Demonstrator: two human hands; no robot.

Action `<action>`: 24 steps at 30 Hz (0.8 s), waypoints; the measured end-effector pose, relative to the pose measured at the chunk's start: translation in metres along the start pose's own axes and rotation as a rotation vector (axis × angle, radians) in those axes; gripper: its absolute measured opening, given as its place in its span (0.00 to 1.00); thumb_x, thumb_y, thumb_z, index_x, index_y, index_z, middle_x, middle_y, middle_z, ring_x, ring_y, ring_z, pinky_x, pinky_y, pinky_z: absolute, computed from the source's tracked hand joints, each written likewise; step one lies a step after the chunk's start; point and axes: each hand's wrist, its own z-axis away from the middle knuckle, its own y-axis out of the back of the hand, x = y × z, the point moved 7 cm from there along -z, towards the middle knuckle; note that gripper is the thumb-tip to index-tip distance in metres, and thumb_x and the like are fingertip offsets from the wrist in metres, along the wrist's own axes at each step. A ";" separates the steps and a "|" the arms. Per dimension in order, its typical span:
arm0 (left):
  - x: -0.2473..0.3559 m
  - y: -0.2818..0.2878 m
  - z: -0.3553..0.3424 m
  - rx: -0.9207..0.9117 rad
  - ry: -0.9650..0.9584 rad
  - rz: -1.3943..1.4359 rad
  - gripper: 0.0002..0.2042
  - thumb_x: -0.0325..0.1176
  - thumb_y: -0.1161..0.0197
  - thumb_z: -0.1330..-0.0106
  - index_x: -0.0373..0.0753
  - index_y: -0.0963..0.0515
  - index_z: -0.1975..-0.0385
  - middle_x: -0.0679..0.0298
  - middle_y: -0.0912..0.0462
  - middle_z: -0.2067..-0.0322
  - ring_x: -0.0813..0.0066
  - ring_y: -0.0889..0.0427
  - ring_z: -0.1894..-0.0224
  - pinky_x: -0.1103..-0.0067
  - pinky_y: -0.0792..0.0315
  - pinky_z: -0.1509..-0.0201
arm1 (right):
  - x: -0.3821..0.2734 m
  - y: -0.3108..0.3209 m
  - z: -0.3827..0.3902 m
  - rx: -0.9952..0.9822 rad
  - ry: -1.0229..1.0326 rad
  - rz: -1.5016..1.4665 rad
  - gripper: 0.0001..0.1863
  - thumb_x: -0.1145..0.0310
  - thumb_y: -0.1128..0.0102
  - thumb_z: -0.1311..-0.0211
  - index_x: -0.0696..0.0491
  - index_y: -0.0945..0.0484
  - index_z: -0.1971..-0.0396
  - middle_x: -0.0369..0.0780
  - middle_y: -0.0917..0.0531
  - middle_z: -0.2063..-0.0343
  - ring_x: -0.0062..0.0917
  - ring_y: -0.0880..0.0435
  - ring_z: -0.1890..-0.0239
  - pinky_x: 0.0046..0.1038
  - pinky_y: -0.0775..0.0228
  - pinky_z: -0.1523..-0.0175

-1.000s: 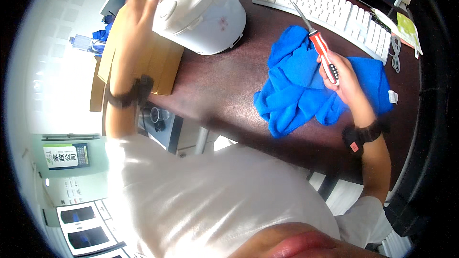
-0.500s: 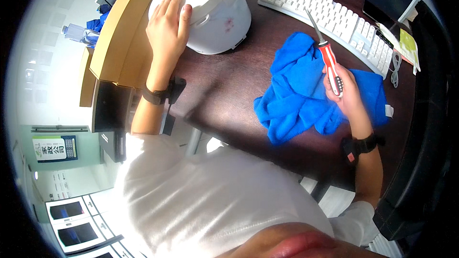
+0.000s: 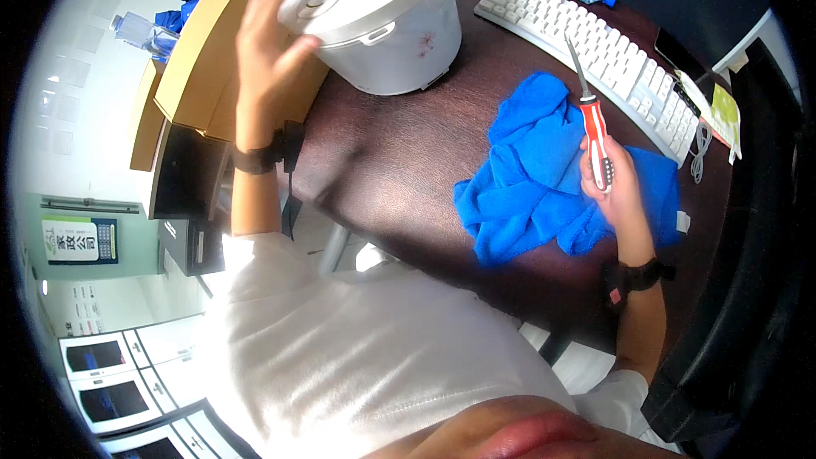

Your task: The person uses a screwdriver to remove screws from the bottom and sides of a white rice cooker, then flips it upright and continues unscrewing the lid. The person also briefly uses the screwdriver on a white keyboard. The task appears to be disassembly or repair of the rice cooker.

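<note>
The left hand (image 3: 268, 42) lay spread against a white rice cooker (image 3: 374, 13), while the right hand (image 3: 614, 183) gripped a red screwdriver (image 3: 595, 132), seemingly over a blue cloth (image 3: 544, 178) on the dark surface (image 3: 391, 161).

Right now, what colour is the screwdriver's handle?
Red with white and black parts, on the screwdriver in the right hand; head view.

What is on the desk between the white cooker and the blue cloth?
Nothing: in the head view only bare dark desk lies between the white cooker and the blue cloth.
</note>
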 end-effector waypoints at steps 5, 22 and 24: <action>-0.002 -0.023 0.011 -0.039 -0.029 -0.275 0.40 0.58 0.28 0.61 0.35 0.25 0.49 0.50 0.25 0.47 0.53 0.27 0.43 0.65 0.32 0.40 | 0.001 0.004 0.001 0.033 -0.010 0.009 0.20 0.54 0.58 0.29 0.58 0.29 0.61 0.39 0.28 0.83 0.14 0.42 0.91 0.18 0.53 0.87; 0.090 -0.079 -0.013 0.042 0.033 -0.631 0.37 0.53 0.27 0.56 0.40 0.28 0.47 0.55 0.25 0.48 0.56 0.27 0.46 0.63 0.36 0.43 | -0.004 -0.003 0.002 -0.005 0.019 0.058 0.21 0.52 0.62 0.28 0.57 0.31 0.60 0.36 0.29 0.83 0.14 0.42 0.92 0.17 0.54 0.87; 0.073 -0.068 -0.007 0.036 -0.069 -0.439 0.35 0.50 0.26 0.57 0.39 0.27 0.48 0.55 0.25 0.48 0.56 0.27 0.44 0.63 0.35 0.42 | -0.002 0.001 0.003 -0.003 0.022 0.099 0.21 0.52 0.61 0.28 0.57 0.31 0.60 0.36 0.29 0.83 0.14 0.41 0.92 0.17 0.54 0.88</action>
